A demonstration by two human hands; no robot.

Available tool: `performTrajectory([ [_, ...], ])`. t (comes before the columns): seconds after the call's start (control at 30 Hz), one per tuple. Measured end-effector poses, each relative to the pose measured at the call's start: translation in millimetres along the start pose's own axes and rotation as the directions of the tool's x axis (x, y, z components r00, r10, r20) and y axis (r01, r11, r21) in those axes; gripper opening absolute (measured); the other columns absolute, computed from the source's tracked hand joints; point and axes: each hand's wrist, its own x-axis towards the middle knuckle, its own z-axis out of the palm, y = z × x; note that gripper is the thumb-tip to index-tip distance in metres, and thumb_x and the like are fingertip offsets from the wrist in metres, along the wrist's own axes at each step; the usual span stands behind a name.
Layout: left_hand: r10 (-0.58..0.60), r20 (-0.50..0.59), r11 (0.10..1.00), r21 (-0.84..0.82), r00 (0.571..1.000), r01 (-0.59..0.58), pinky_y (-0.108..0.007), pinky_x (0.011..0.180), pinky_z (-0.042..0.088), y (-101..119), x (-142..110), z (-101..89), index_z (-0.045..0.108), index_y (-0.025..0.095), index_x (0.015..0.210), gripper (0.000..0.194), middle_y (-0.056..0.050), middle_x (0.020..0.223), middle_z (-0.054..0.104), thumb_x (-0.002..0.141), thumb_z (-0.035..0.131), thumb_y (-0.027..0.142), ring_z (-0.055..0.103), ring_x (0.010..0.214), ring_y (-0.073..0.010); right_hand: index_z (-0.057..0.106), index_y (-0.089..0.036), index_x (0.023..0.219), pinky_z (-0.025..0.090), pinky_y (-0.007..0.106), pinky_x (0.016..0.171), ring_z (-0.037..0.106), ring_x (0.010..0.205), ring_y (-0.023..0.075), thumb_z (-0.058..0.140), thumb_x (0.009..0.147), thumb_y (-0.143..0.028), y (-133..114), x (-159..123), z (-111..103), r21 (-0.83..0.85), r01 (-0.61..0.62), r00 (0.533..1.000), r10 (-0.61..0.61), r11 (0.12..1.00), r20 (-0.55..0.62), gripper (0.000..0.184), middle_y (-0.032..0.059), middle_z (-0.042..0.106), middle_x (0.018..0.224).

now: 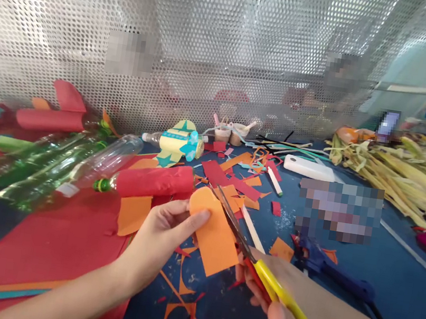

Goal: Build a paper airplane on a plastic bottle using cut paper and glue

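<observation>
An orange paper piece (218, 245) with a rounded top is pinched between the thumb and fingers of my left hand (170, 228). My right hand (277, 291) grips scissors (269, 280) with yellow and red handles. Their blades lie along the right edge of the orange piece, near its rounded end; whether they bite into the paper I cannot tell. Beyond my left hand rests a bottle wrapped in red paper (156, 180) with a green cap. Orange and red scraps (188, 310) are scattered on the table below the orange piece.
Stacked coloured paper sheets (50, 252) lie at left, with green plastic bottles (51, 172) behind. A yellow-papered bottle (173, 140) lies near the perforated metal screen (213, 47). A blue glue gun (334, 273) and a white marker (274, 180) are on the right; dried husks (403, 172) are farther back.
</observation>
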Motion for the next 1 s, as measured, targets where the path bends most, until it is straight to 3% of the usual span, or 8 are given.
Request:
performTrajectory([
  [0.1,0.019,-0.021,1.0,0.015,1.0,-0.019,-0.024,0.063,0.056,3,0,1.2,0.075,0.02,0.083,0.013,-0.002,0.075,0.075,0.073,0.074,0.029,0.069,0.066,-0.0168,0.055,-0.018,0.099,0.045,0.029,0.064,0.051,0.063,0.0174,0.022,0.074,-0.084,-7,-2,-1,-0.037,0.02,0.999,-0.018,0.999,0.042,0.079,0.0035,0.052,0.071],
  [0.27,0.005,0.004,0.998,0.062,1.0,-0.005,-0.028,0.069,0.056,2,0,-0.7,0.075,0.02,0.085,0.016,-0.003,0.078,0.075,0.074,0.073,0.032,0.069,0.068,-0.0182,0.056,-0.016,0.103,0.047,0.031,0.068,0.051,0.065,0.0184,0.018,0.073,-0.085,-4,-3,10,-0.007,-0.016,0.999,0.016,1.0,-0.044,0.085,0.0043,0.052,0.071],
  [0.53,-0.016,-0.062,0.987,0.161,0.998,0.026,-0.026,0.059,0.053,-1,-1,0.2,0.074,0.019,0.084,0.023,-0.004,0.077,0.074,0.07,0.074,0.038,0.067,0.067,-0.0198,0.053,-0.017,0.092,0.043,0.028,0.057,0.046,0.059,0.0159,0.02,0.077,-0.082,-8,4,2,-0.056,0.066,0.998,-0.065,0.996,0.02,0.075,0.0047,0.052,0.073],
  [0.73,-0.03,-0.066,0.986,0.163,0.997,0.04,-0.026,0.063,0.054,-1,-1,1.0,0.073,0.02,0.08,0.022,-0.003,0.076,0.074,0.071,0.074,0.039,0.068,0.068,-0.0198,0.043,-0.02,0.08,0.038,0.027,0.053,0.041,0.056,0.0133,0.019,0.078,-0.082,-10,7,0,-0.073,0.064,0.998,-0.062,0.995,0.02,0.067,0.0021,0.048,0.072],
  [1.0,-0.026,-0.061,0.986,0.163,0.998,0.036,-0.026,0.063,0.053,-1,-2,0.7,0.073,0.019,0.083,0.022,-0.004,0.078,0.074,0.072,0.072,0.039,0.068,0.069,-0.0202,0.04,-0.02,0.079,0.032,0.026,0.05,0.034,0.057,0.0118,0.024,0.074,-0.084,-5,8,3,-0.003,0.034,0.999,-0.034,0.999,0.009,0.066,-0.0012,0.041,0.07],
])
